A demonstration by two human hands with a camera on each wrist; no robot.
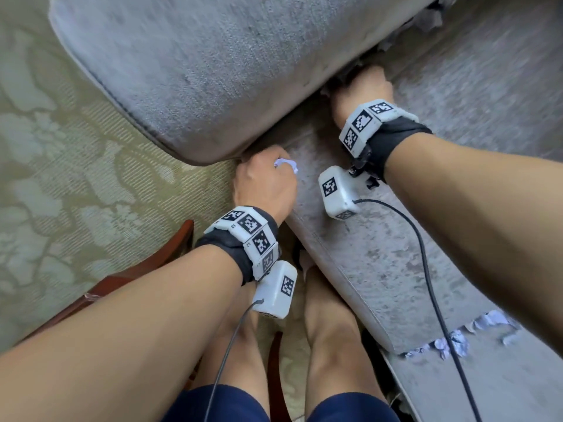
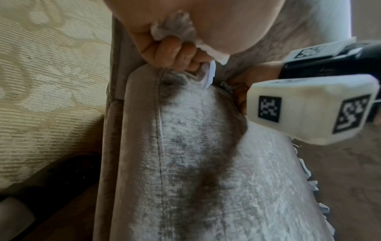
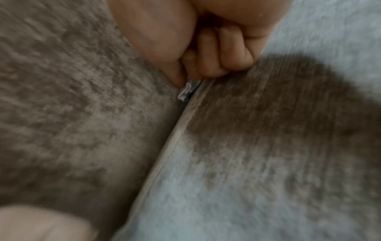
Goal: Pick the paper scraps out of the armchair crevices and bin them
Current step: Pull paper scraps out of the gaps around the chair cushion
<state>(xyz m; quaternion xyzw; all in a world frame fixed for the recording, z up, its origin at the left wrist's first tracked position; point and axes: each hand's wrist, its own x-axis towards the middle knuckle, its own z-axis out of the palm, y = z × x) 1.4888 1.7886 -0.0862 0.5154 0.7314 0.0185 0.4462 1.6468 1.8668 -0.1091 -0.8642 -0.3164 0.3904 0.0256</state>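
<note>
**A:** Start closest to the camera. What lies near the person's knees?

**B:** The front edge of the grey seat cushion (image 1: 396,269). Take that cushion as the landmark. At its near corner a row of pale paper scraps (image 1: 451,345) sticks out of the gap along its near side. A reddish wooden chair frame (image 1: 170,257) shows beside the person's legs, on the patterned carpet (image 1: 61,147).

**B:** Farther up, the left hand (image 1: 265,184) sits at the cushion's front left corner, where the cushion meets the armrest (image 1: 198,71).

**A:** Is it holding anything?

**B:** Yes. Its fingers are curled tight round a wad of white paper (image 2: 175,27), and a bit of that paper pokes out past the knuckles in the head view. In the left wrist view a further pale scrap (image 2: 208,75) stands at the cushion's corner seam, just under the fingertips (image 2: 171,52).

**A:** And the right hand?

**B:** The right hand (image 1: 359,89) is farther along the same crevice between cushion and armrest, knuckles pushed down into it. The right wrist view is blurred, but thumb and fingers (image 3: 208,65) pinch a small grey-white scrap (image 3: 186,91) right at the cushion's piped edge.

**A:** Beyond that?

**B:** More crumpled paper (image 1: 432,16) juts from the crevice at the cushion's far end.
</note>
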